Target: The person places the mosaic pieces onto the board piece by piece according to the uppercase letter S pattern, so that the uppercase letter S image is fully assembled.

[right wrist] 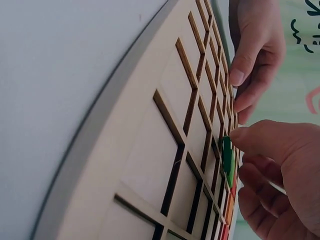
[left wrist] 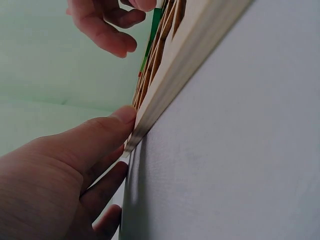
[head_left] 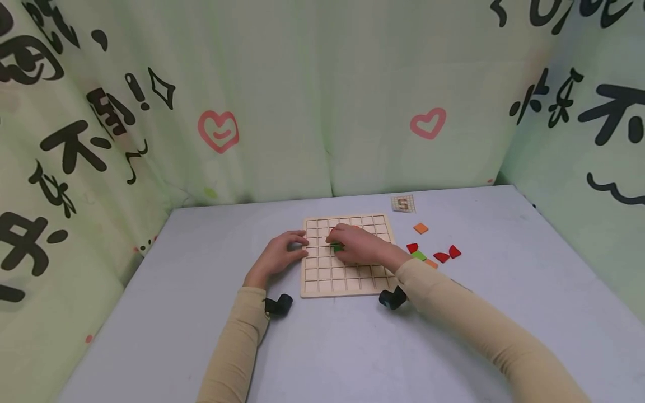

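Observation:
A square wooden grid board [head_left: 318,274] lies on the table. My left hand [head_left: 280,254] is at its left side, with the thumb [left wrist: 125,115] touching the board's edge and the other fingers extended beside it. My right hand [head_left: 359,245] reaches over the grid from the right. Its thumb [right wrist: 245,137] touches a dark green tile [right wrist: 226,155] in the grid, while the other fingers are bent and look apart from it. Beyond that tile, a light green tile [right wrist: 231,172] and some red and orange tiles show in a row, partly hidden by the hand.
Right of the board lie loose tiles: an orange square [head_left: 420,228], a light green one [head_left: 418,255], another orange one [head_left: 431,263] and several red ones [head_left: 441,257]. A small pattern card [head_left: 403,204] lies near the table's back edge. Printed curtains [head_left: 322,101] surround the table.

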The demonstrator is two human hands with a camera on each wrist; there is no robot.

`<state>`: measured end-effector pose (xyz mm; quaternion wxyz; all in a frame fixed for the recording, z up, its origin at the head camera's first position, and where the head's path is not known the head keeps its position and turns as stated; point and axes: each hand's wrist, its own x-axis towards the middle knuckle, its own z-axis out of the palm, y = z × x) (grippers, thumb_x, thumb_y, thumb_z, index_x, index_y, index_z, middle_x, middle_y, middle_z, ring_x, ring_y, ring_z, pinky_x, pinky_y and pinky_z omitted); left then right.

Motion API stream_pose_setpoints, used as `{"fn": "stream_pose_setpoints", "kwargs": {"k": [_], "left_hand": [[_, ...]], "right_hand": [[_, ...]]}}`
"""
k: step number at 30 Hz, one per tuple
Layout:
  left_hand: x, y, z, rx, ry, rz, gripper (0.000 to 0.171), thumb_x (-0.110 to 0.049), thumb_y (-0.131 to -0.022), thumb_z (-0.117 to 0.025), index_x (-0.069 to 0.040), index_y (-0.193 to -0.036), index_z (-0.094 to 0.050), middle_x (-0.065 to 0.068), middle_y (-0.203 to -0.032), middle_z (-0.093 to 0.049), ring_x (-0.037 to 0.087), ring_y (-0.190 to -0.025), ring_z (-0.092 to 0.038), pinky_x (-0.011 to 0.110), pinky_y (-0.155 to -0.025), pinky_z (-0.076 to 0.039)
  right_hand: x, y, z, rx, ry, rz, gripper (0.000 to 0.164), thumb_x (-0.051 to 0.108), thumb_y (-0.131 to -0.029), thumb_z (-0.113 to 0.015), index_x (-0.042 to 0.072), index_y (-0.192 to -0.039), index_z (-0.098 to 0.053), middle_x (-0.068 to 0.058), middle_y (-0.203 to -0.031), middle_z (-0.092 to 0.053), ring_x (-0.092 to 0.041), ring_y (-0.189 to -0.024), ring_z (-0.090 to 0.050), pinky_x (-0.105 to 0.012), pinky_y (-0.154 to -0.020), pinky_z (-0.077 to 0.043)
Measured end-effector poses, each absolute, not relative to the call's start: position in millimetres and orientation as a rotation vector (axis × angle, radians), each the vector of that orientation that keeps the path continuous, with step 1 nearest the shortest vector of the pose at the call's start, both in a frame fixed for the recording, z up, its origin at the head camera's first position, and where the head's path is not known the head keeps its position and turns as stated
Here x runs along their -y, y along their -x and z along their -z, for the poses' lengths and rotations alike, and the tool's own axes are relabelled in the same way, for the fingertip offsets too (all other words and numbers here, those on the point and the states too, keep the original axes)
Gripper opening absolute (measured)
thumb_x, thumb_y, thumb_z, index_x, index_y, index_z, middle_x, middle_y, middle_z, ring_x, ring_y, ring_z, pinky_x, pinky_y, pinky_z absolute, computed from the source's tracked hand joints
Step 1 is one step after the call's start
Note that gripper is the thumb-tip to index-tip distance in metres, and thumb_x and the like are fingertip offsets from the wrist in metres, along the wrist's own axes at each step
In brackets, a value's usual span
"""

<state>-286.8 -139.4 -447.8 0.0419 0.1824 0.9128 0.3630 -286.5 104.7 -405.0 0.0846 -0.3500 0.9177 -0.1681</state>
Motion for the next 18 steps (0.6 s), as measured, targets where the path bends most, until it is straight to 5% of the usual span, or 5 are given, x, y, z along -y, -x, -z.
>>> {"fn": "stream_pose_setpoints", "kwargs": {"k": [8,18], "left_hand": [[137.5,285.0,449.3,-2.789,-0.523,-1.119,0.028,-0.018,-0.093,-0.071,-0.005,-0.119,-0.07,0.01,-0.149,-0.053,0.03,-0.145,-0.042,0.047,-0.121,-0.032],[137.6,286.1,449.4,-2.79,-0.52,-1.1,0.029,-0.019,-0.094,-0.071,-0.005,-0.119,-0.07,0.01,-0.15,-0.053,0.031,-0.145,-0.042,0.046,-0.122,-0.032]], "right_hand": [[-105.5,286.8,409.1,-2.782,0.883,0.488,0.022,0.021,-0.093,-0.071,0.007,-0.109,-0.07,-0.005,-0.099,-0.063,-0.018,-0.086,-0.054,-0.031,-0.079,-0.05],[-108.7,287.7,410.5,-2.751,0.984,0.548,0.016,0.01,-0.092,-0.07,0.008,-0.107,-0.074,-0.004,-0.104,-0.067,-0.018,-0.091,-0.059,-0.034,-0.087,-0.054]]}}
